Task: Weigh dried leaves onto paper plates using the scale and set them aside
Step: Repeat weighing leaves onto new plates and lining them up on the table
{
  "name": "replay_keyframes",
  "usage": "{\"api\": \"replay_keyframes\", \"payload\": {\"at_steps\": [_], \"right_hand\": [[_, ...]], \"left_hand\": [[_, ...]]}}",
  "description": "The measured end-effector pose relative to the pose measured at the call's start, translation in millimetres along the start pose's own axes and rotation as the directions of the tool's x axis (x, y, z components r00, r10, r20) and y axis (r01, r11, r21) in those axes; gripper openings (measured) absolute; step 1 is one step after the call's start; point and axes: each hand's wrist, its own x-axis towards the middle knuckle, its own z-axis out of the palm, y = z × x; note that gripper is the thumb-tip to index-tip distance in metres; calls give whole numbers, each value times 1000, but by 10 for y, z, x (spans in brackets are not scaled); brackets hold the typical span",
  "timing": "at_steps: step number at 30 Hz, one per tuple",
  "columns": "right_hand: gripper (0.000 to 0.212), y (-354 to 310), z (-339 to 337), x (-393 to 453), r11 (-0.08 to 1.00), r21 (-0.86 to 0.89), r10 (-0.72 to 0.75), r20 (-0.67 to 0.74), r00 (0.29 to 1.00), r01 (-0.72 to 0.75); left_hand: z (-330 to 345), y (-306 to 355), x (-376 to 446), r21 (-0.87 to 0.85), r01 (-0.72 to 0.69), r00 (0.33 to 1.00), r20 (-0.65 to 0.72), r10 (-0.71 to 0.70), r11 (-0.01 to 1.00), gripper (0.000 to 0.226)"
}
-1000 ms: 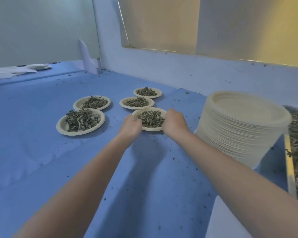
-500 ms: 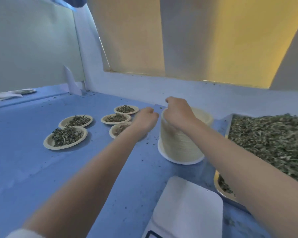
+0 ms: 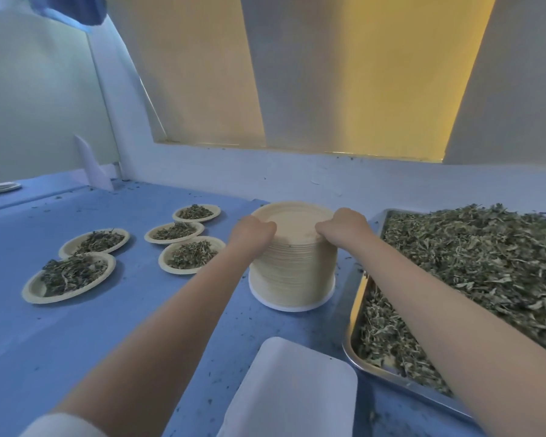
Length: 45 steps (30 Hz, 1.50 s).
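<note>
Paper plates in a tall stack [image 3: 292, 272] — our left hand [image 3: 253, 231] and right hand [image 3: 344, 227] curl fingers over its top rim.

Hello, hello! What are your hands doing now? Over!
Left hand and right hand gripping top of plate stack. Five filled plates set aside left. Nothing in the way.
</note>
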Motion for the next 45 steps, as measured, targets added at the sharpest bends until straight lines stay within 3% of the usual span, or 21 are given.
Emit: {"api": "replay_keyframes", "payload": {"at_steps": [3, 7, 15, 20, 27, 30, 34, 38, 41, 45], "right_hand": [[39, 14, 38, 12, 998, 53, -16, 2, 1000, 16], [37, -17, 33, 24, 996, 84, -26, -23, 999, 28], [37, -106, -162, -36, 979, 191, -40, -157, 987, 70], [37, -80, -239, -264, 979, 181, -55, -201, 978, 92], [42, -9, -283, -872, 975, 135, -145, -228, 963, 179], [44, 36, -239, -1185, 968, 132, -183, -212, 960, 214], [44, 164, -71, -1568, 975, 96, -183, -185, 966, 203], [36, 333, 140, -1847, 991, -24, -134, -117, 984, 132], [30, 481, 317, -1957, 996, -68, -63, -23, 998, 62], [32, 666, 526, -1989, 965, -261, 22, 48, 999, -9]], "left_hand": [[37, 17, 29, 12, 1, 1000, -14, -1, 1000, 18], [44, 81, 1, 57, -39, 998, -40, 42, 998, 25], [-80, 266, -63, -75, -94, 984, -156, 82, 993, 32], [-150, 271, -287, -109, -154, 977, -165, 134, 982, 15], [-242, 14, -857, -90, -167, 980, -125, 155, 982, 14], [-254, -157, -1087, -152, -126, 985, -134, 106, 980, 34], [-200, -382, -1404, -139, -80, 988, -139, 60, 987, 16], [-74, -612, -1656, -95, 8, 996, -84, -16, 995, 40], [35, -813, -1758, -49, 69, 998, -12, -69, 996, 40], [167, -999, -1799, -46, 102, 994, 30, -101, 994, 40]]}}
